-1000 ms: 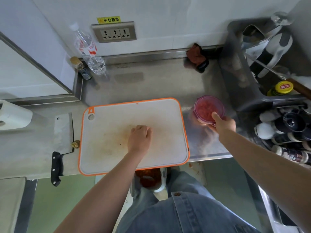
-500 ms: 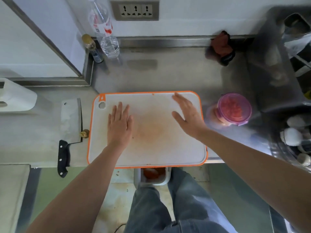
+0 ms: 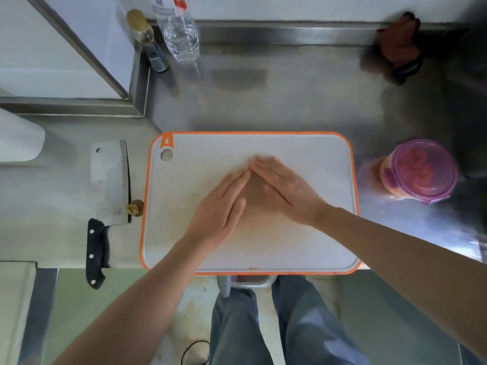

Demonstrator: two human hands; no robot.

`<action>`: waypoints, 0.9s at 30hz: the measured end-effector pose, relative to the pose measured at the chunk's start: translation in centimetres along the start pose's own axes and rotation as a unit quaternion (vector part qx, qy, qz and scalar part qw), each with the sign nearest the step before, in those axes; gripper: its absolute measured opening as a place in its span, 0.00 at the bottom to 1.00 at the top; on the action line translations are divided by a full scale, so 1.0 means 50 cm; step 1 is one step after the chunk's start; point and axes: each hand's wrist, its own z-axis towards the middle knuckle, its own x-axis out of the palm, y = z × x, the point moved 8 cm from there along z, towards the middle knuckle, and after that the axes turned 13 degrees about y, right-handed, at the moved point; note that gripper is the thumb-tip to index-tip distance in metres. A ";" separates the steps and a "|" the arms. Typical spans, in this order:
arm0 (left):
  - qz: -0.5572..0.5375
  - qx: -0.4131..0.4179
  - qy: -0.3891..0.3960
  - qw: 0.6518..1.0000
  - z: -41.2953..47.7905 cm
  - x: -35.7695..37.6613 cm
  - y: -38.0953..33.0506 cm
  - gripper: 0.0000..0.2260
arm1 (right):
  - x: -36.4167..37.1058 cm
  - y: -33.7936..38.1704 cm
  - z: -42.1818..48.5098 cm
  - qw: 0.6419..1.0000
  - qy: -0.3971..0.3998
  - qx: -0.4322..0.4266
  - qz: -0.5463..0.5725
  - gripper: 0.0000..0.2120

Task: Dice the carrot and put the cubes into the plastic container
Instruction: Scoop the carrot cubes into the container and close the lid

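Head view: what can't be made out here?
Middle of the cutting board: covered by the left hand and right hand; whatever lies beneath is hidden.
Plastic container: blurred, under a purple lid; contents read only as an orange-red smear.
Water bottle: top cut off by the upper edge.
Bin below the counter: mostly hidden by the board.

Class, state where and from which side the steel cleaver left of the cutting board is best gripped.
Grip the steel cleaver by its black riveted handle, coming from the near side: the handle's end overhangs the steel counter edge towards the person, and the blade lies flat.
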 end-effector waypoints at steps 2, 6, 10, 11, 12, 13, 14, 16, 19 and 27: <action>-0.019 -0.003 -0.037 0.999 -0.035 -0.019 0.006 0.24 | -0.027 0.010 -0.032 0.999 -0.021 -0.030 0.032 0.20; 0.110 -0.108 -0.097 0.983 -0.025 -0.066 0.076 0.25 | -0.054 -0.022 0.011 0.998 -0.048 0.028 0.021 0.23; 0.141 -0.159 -0.039 0.976 -0.023 -0.010 0.078 0.31 | 0.011 -0.035 0.032 0.992 0.038 0.071 -0.097 0.30; 0.151 -0.136 -0.022 0.979 -0.031 0.016 0.055 0.30 | 0.032 -0.020 0.015 0.991 0.057 0.046 -0.114 0.30; 0.157 -0.103 -0.004 0.982 -0.043 0.042 0.027 0.30 | 0.052 0.002 -0.008 0.990 0.074 0.013 -0.119 0.29; 0.157 -0.066 0.013 0.985 -0.059 0.066 -0.003 0.30 | 0.068 0.025 -0.035 0.989 0.088 -0.019 -0.114 0.28; 0.147 -0.031 0.026 0.988 -0.076 0.083 -0.030 0.30 | 0.077 0.044 -0.063 0.990 0.098 -0.039 -0.091 0.27; 0.108 0.004 0.021 0.994 -0.104 0.084 -0.053 0.28 | 0.065 0.068 -0.107 0.996 0.075 -0.047 -0.012 0.26; 0.081 -0.095 -0.075 0.989 -0.125 0.020 0.016 0.28 | 0.012 0.024 -0.129 0.996 -0.064 0.048 0.040 0.27; 0.083 -0.232 -0.076 0.966 -0.130 0.065 0.027 0.35 | 0.114 0.083 -0.094 0.990 -0.048 0.125 0.038 0.33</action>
